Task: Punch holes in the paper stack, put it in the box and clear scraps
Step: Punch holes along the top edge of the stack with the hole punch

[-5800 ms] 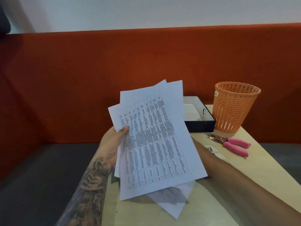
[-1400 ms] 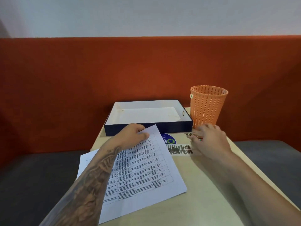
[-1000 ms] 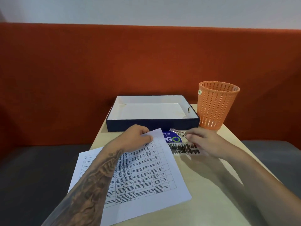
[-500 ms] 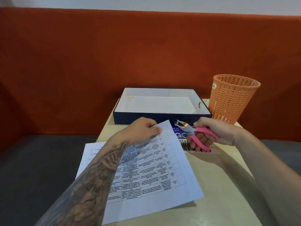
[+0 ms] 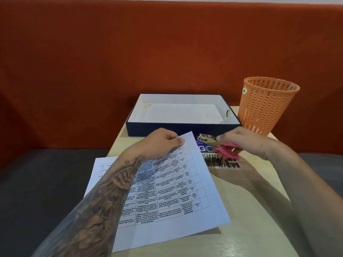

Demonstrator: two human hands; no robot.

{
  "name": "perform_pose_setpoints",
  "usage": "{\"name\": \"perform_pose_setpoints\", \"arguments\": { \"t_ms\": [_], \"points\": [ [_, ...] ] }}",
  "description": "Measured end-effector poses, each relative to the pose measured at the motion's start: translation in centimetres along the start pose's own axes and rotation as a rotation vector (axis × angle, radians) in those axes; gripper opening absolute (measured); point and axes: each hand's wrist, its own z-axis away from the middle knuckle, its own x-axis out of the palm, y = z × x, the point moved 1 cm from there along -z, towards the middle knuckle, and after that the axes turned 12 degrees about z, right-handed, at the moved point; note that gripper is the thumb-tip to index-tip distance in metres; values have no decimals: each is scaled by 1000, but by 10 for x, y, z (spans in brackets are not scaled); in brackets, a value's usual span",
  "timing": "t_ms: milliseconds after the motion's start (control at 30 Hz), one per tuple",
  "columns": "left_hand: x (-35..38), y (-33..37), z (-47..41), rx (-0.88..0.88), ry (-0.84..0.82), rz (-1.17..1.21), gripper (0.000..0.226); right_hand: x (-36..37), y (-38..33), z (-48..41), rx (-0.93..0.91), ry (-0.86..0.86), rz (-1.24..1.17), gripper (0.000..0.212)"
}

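Note:
A stack of printed paper (image 5: 176, 197) lies on the pale table (image 5: 250, 229), its left part hanging over the table's edge. My left hand (image 5: 159, 143) pinches the stack's far corner and lifts it a little. My right hand (image 5: 243, 141) grips a pink-handled hole punch (image 5: 217, 145), whose metal jaws point left toward that corner, a short gap away. Behind the hands stands an open dark blue box (image 5: 183, 128) with a white inside that holds nothing I can see.
An orange mesh waste basket (image 5: 267, 104) stands at the table's far right, beside the box. A blue sticker and a barcode-like label (image 5: 220, 162) lie on the table under my right hand. An orange seat back rises behind the table.
My right hand picked the punch up off the table and brought its jaws toward the paper's corner. My left hand laid the stack down and keeps pinching the far corner.

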Motion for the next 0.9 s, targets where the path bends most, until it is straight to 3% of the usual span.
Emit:
{"name": "perform_pose_setpoints", "arguments": {
  "t_ms": [533,900],
  "points": [
    [5,0,-5,25,23,-101,37,3,-6,3,13,-25,85,48],
    [4,-1,-4,56,48,-134,42,2,-11,5,-13,34,184,38]
  ]
}}
